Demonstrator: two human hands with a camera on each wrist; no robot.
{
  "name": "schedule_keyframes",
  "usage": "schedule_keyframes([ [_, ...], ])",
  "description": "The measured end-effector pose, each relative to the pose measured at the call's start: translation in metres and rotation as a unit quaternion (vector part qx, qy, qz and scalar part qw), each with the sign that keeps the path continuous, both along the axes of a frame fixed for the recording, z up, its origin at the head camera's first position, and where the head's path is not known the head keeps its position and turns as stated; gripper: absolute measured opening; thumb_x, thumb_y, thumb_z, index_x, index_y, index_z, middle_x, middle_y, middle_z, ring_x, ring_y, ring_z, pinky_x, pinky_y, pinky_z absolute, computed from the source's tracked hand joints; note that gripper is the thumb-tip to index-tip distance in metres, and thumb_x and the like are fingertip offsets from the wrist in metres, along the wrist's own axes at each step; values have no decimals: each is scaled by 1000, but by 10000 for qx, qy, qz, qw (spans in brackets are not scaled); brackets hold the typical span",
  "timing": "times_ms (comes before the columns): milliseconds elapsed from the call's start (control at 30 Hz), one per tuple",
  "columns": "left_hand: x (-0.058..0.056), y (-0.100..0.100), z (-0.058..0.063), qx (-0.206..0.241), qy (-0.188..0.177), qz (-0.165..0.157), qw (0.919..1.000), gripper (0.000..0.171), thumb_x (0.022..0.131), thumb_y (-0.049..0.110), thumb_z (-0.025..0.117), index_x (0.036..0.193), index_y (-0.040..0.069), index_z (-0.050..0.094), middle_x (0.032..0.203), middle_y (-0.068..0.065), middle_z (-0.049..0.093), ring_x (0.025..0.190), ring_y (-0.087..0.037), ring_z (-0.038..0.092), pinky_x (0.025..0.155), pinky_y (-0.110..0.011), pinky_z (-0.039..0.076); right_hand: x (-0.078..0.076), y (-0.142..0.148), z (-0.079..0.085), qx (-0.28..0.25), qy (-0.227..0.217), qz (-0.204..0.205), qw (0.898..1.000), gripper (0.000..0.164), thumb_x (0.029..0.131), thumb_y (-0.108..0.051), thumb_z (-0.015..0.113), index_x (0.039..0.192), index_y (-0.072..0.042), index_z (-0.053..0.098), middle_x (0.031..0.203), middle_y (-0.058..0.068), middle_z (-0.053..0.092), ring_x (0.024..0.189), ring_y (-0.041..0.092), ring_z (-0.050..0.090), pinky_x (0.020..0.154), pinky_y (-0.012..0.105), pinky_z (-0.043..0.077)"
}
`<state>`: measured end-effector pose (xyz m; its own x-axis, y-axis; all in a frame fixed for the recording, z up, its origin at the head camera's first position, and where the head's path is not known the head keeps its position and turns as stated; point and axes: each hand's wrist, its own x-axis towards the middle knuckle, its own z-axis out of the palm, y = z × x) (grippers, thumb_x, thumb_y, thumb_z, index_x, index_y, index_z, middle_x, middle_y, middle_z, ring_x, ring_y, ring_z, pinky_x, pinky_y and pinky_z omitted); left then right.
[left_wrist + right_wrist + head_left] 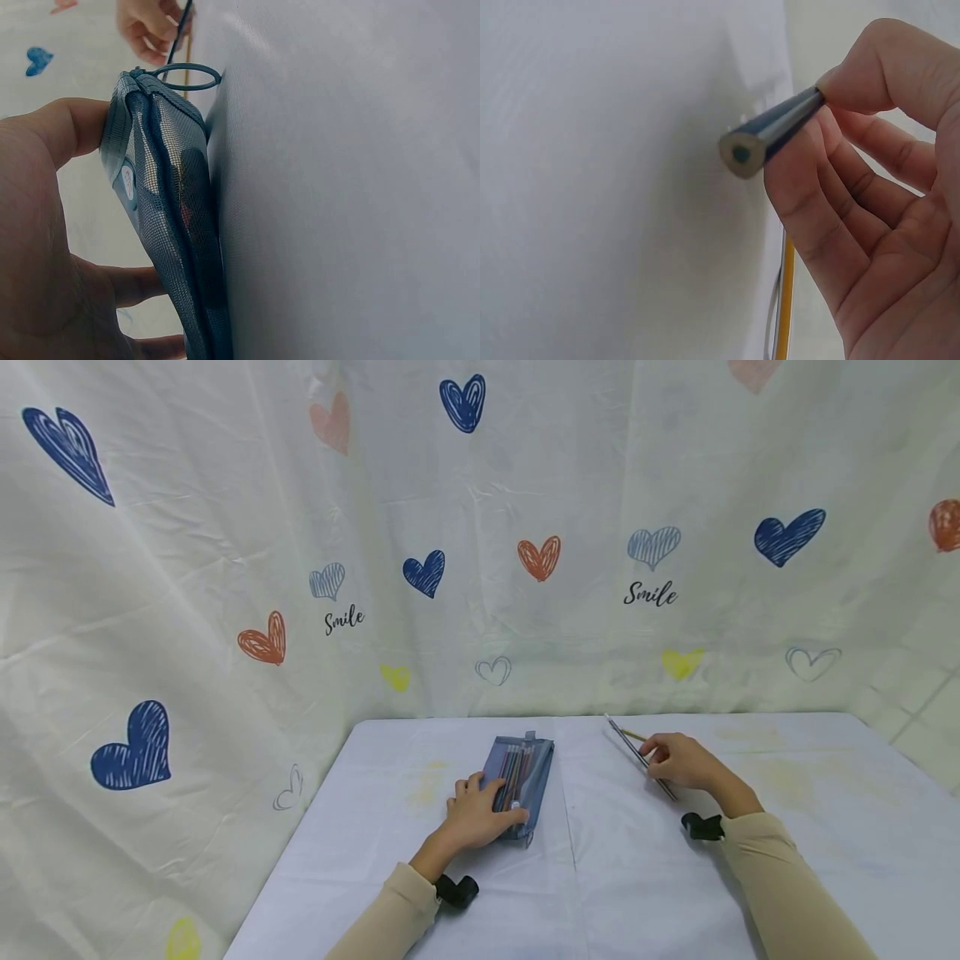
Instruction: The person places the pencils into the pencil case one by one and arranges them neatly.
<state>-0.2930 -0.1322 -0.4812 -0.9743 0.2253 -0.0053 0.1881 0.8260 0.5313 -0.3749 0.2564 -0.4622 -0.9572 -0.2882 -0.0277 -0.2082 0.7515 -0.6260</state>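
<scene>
A blue mesh pencil case (542, 777) lies on the table, with several pencils (513, 770) showing through its top. Across it rests my left hand (480, 814), fingers spread; in the left wrist view the thumb touches the end of the case (161, 202) near the zip loop (191, 67). To the right, my right hand (682, 762) pinches a dark pencil (780, 127) between thumb and fingers, its blunt end showing a dark green core. Beyond that hand lies a yellow pencil (634, 736), partly hidden in the head view.
A white cloth covers the table (600, 877). Behind it hangs a white curtain (585, 468) printed with hearts. Black wrist cameras (457, 892) sit on both wrists, close above the tabletop.
</scene>
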Motion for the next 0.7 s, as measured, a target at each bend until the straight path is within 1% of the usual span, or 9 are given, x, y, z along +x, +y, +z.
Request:
schedule_keyframes([
  [267, 0, 1, 1, -7, 1, -5, 10000, 83, 87, 66, 62, 152, 15, 50, 161, -21, 33, 140, -40, 33, 101, -61, 33, 3, -5, 3, -552, -401, -86, 9976, 35, 88, -5, 68, 120, 4, 60, 86, 7, 63, 71, 19, 60, 64, 35, 49],
  [500, 0, 1, 1, -4, 24, -20, 10000, 83, 88, 66, 62, 151, 15, 50, 160, -22, 33, 139, -40, 33, 100, -61, 33, 3, -8, 4, -960, -570, -74, 9937, 39, 89, -5, 65, 125, 7, 57, 89, 7, 62, 72, 18, 59, 65, 34, 52],
  [533, 0, 1, 1, -13, 26, -18, 10000, 83, 88, 67, 62, 151, 15, 50, 160, -22, 33, 140, -40, 33, 100, -61, 33, 3, -9, 4, -1017, -609, -120, 9929, 39, 89, -5, 65, 125, 7, 57, 90, 7, 62, 72, 18, 59, 65, 34, 53],
  [700, -1, 1, 1, -17, 32, -11, 10000, 83, 88, 67, 62, 151, 16, 50, 160, -21, 33, 140, -40, 33, 100, -61, 34, 3, -11, 4, -1127, -645, -197, 9913, 41, 91, -5, 66, 128, 8, 55, 93, 9, 62, 75, 18, 59, 65, 33, 54],
])
